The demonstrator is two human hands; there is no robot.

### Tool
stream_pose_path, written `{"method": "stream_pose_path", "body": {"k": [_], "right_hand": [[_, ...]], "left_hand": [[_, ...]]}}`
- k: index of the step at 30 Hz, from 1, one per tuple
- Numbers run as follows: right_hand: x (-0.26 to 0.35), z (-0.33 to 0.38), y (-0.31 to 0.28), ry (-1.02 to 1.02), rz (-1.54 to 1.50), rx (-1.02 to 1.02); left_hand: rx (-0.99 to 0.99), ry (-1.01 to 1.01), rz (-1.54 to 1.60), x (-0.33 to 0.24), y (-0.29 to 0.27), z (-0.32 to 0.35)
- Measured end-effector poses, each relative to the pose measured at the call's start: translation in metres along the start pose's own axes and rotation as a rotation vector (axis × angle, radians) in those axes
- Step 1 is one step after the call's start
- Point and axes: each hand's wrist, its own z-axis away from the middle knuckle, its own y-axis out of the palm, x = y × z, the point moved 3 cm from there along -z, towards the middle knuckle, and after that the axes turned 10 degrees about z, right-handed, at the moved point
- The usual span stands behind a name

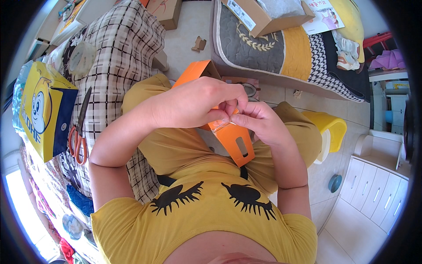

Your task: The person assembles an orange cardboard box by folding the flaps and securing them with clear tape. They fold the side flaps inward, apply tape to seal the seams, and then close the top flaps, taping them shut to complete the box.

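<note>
An orange cardboard box [231, 143] with a slot-shaped handle cut-out rests between my thighs, its handle end pointing toward me. My left hand [213, 99] reaches over it from the left, fingers curled and pinched at the box's folded edge. From the right, my right hand [263, 123] pinches the same edge, thumb pressed on the orange surface. The fingertips of both hands almost meet there. A thin shiny clear strip [218, 126], perhaps tape, shows just below them. Part of the box is hidden behind my left hand and wrist.
Red-handled scissors [79, 132] lie on the checked cover at the left, beside a yellow and blue package [48, 110]. A quilted bed [263, 50] with an open cardboard box [268, 20] stands ahead. To the right are a yellow plastic stool-like item [336, 130] and white drawers [373, 191].
</note>
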Motion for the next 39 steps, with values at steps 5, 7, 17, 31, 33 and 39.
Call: {"method": "stream_pose_path", "body": {"k": [5,7,17,31,33,39], "right_hand": [[-0.001,-0.001,0.0,-0.02,0.004,-0.006],[-0.001,-0.001,0.0,-0.024,0.001,-0.004],[-0.002,-0.002,-0.001,-0.018,-0.027,0.014],[0.001,-0.001,0.0,0.028,-0.014,0.005],[-0.001,-0.001,-0.001,0.033,-0.008,0.005],[-0.003,-0.001,-0.002,0.034,0.0,0.016]], "left_hand": [[0.009,0.007,-0.015,0.001,0.0,0.0],[0.008,0.007,-0.011,0.002,0.0,0.0],[0.006,0.053,-0.047,0.002,-0.001,0.002],[-0.003,0.082,-0.036,0.002,-0.001,0.007],[-0.002,0.081,-0.036,0.002,-0.001,0.007],[0.002,0.072,-0.02,0.0,-0.003,0.008]]}}
